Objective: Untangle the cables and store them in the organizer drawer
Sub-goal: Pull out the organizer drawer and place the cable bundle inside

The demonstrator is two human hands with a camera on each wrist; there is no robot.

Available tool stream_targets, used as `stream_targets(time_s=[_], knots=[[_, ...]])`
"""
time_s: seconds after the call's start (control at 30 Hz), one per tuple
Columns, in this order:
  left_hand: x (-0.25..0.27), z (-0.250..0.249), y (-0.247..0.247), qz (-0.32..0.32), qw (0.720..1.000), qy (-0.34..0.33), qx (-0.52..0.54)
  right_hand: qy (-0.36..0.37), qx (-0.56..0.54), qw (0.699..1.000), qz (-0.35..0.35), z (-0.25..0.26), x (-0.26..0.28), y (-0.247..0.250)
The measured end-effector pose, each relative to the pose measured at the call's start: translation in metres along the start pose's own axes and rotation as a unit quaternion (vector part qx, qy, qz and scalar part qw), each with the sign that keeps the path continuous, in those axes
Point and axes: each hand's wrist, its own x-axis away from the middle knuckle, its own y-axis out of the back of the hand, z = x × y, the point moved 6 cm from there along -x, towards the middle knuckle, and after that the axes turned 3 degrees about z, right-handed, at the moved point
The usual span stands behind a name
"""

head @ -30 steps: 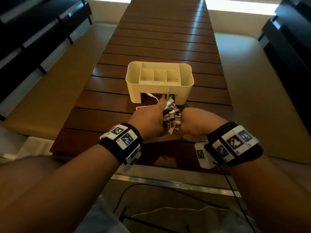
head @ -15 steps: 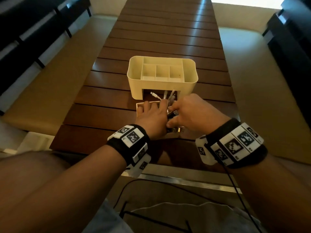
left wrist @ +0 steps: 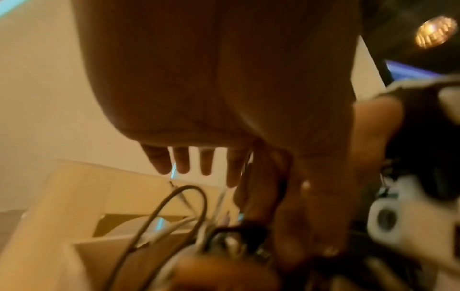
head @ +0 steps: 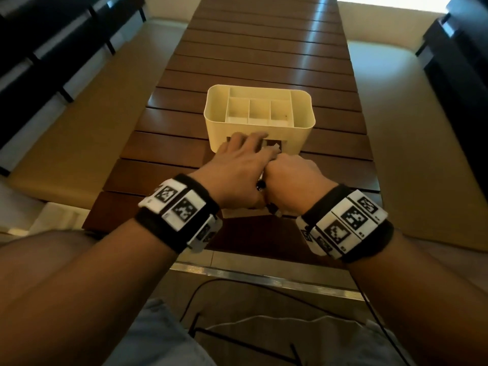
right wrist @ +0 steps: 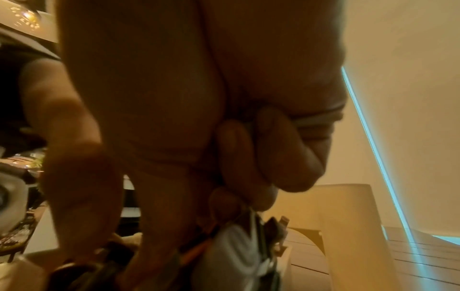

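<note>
A cream organizer [head: 260, 128] stands on the wooden table, its front drawer slot facing me. My left hand [head: 244, 154] lies flat in front of the slot, its fingers [left wrist: 194, 163] straight over the cable bundle [left wrist: 184, 216] and reaching toward the opening. The pulled-out drawer [left wrist: 82, 248] shows below the cables in the left wrist view; in the head view my hands hide it. My right hand [head: 290, 175] sits beside the left, and its fingers [right wrist: 251, 167] are curled round the cable bundle [right wrist: 236, 248]. Dark plug ends [head: 261, 185] stick out between my wrists.
The slatted table [head: 264, 48] runs far ahead past the organizer's top compartments [head: 258, 109]. Cushioned benches [head: 87, 107] lie on both sides. A thin black wire [head: 200, 291] hangs below the table's near edge, over my lap.
Both hands came down with the bundle and moved forward to the organizer's front. My left hand's fingers straightened out over the cables, and the drawer is now covered in the head view.
</note>
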Motion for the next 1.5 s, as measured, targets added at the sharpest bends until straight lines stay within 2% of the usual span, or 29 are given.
stream_targets(time_s=[0.17,0.23,0.4,0.5,0.67,0.77,0.87,0.93,1.0,1.03,1.1,1.23,1.33,1.5], knots=[[-0.023,0.015,-0.028,0.096,0.994,-0.029,-0.044,-0.010,0.021,0.999,0.033,-0.002,-0.004,-0.001],[-0.020,0.022,-0.033,0.077,0.995,-0.014,-0.064,-0.010,0.024,0.999,0.029,-0.002,-0.004,-0.003],[0.001,0.020,-0.034,-0.042,0.987,0.046,-0.149,-0.003,0.029,1.000,0.008,-0.006,-0.005,-0.005],[0.006,0.016,-0.034,-0.073,0.983,0.067,-0.152,0.004,0.027,1.000,0.009,-0.008,-0.008,-0.008],[0.010,0.013,-0.044,-0.053,0.983,0.071,-0.163,0.010,0.031,0.999,0.015,-0.012,-0.012,-0.010],[0.017,0.009,-0.062,-0.040,0.987,0.078,-0.134,0.017,0.020,0.999,0.026,-0.013,-0.012,-0.010],[0.022,0.007,-0.064,-0.034,0.990,0.077,-0.111,0.068,0.011,0.997,0.042,-0.017,-0.010,-0.009],[0.022,0.009,-0.062,-0.036,0.991,0.068,-0.107,0.084,-0.073,0.993,0.036,-0.025,-0.005,-0.001],[0.021,0.010,-0.062,-0.048,0.991,0.060,-0.108,0.059,-0.177,0.982,-0.013,-0.039,0.002,0.010],[0.020,0.011,-0.062,-0.053,0.990,0.059,-0.113,0.055,-0.193,0.979,-0.042,-0.044,0.004,0.015],[0.018,0.014,-0.060,-0.062,0.990,0.058,-0.115,0.071,-0.159,0.983,-0.055,-0.039,0.006,0.018],[0.013,0.018,-0.059,-0.058,0.991,0.065,-0.105,0.091,-0.050,0.995,0.011,-0.014,0.016,0.008],[0.012,0.016,-0.058,-0.063,0.987,0.084,-0.118,0.086,-0.009,0.996,0.025,-0.010,0.018,0.000],[0.012,0.014,-0.060,-0.073,0.984,0.094,-0.130,0.134,-0.045,0.988,-0.060,-0.016,0.005,-0.004]])
